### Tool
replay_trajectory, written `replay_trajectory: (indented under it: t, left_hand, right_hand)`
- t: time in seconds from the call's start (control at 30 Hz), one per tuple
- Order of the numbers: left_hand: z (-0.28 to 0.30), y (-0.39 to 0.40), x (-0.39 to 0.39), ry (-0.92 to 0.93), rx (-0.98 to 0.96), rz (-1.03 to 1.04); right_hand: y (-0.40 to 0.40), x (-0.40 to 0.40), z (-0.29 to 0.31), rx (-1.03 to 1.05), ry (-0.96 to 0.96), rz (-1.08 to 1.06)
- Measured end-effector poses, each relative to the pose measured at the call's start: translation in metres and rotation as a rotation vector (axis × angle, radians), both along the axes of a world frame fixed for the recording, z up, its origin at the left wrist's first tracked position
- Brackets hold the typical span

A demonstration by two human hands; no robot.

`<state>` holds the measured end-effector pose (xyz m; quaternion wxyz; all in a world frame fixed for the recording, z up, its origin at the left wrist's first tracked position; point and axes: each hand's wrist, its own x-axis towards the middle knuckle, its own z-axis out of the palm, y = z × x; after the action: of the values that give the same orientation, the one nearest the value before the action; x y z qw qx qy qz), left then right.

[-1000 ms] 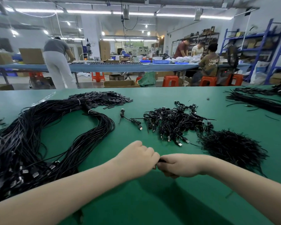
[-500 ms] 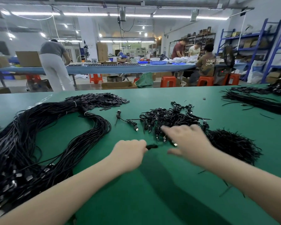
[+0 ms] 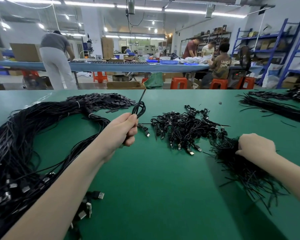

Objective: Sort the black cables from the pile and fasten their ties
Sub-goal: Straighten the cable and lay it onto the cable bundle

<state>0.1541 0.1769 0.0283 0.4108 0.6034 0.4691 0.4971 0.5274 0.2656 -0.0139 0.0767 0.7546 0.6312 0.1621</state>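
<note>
My left hand (image 3: 124,129) grips a coiled black cable (image 3: 140,109) and holds it up above the green table (image 3: 154,187); a thin tie end sticks up from the coil. My right hand (image 3: 255,147) reaches into the heap of black ties (image 3: 242,167) at the right, its fingers curled down among them. Between the hands lies a tangled pile of small coiled cables (image 3: 182,127) with USB plugs. A large bundle of long black cables (image 3: 24,144) arcs over the left side of the table.
Flat black tabs (image 3: 104,102) are heaped at the far left centre. More black ties and cables (image 3: 275,108) lie at the far right. Behind the table, several people work at a blue bench (image 3: 128,65) with red stools and blue shelving.
My hands have parted. The left lifted the coiled cable up and to the left. The right swung out to the tie heap at the right.
</note>
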Motion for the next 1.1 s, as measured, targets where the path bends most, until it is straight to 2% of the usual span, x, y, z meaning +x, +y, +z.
replay_trajectory:
  t: [0.23,0.5,0.57,0.63,0.7,0.77,0.93,1.1]
  left_hand:
    - [0.002,-0.003,0.005,0.051,0.039,-0.038]
    - [0.002,-0.005,0.002,0.091,0.022,-0.018]
    - [0.000,-0.005,0.004,0.107,0.030,-0.014]
    - [-0.003,-0.005,0.007,0.104,0.039,-0.016]
    - [-0.006,-0.004,0.009,0.149,0.059,-0.009]
    - [-0.009,-0.004,0.011,0.225,0.075,-0.011]
    - [-0.012,-0.006,0.016,0.417,0.131,0.021]
    - [-0.014,-0.007,0.022,0.592,0.158,0.032]
  right_hand:
    - [0.012,0.007,-0.001,-0.106,0.165,0.034]
    - [0.006,-0.005,0.005,0.072,0.377,0.361]
    - [-0.005,-0.025,0.012,0.181,0.536,0.471]
    - [-0.022,-0.057,0.027,0.287,0.809,0.606]
    - [-0.045,-0.097,0.042,0.306,1.044,0.762]
    - [-0.064,-0.132,0.051,0.344,1.159,0.921]
    - [-0.086,-0.184,0.056,0.426,1.245,1.034]
    - [-0.088,-0.194,0.054,0.406,1.190,1.030]
